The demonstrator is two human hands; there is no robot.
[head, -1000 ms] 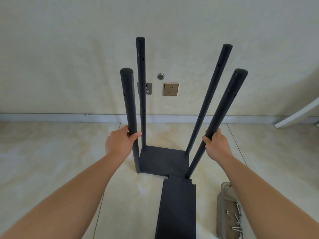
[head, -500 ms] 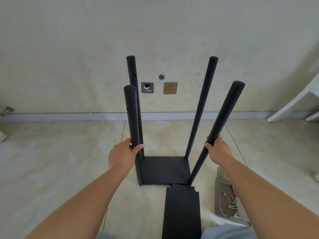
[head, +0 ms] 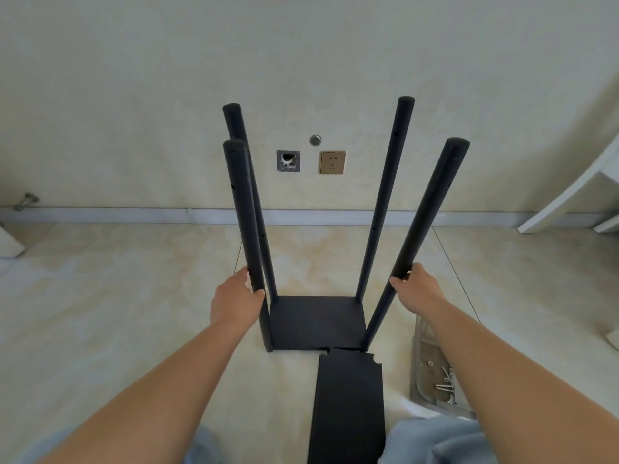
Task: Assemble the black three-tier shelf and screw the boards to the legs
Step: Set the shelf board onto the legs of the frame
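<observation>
Legs: 4 black legs (head: 382, 209) rise from the board (head: 316, 321) on the floor (head: 100, 296), tops splaying outward.
Left hand (head: 236, 301): fingers grasping near-left leg (head: 246, 229).
Right hand (head: 418, 291): fingers grasping near-right leg (head: 425, 229).
Second board (head: 348, 403): lies flat, long axis toward the viewer.

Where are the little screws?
In the head view, the screws lie in a clear tray on the floor, low right, beside the loose black board and under the right forearm.

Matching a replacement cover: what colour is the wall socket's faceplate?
Gold-bronze metallic square wall socket faceplate, best seen in the head view.
</observation>
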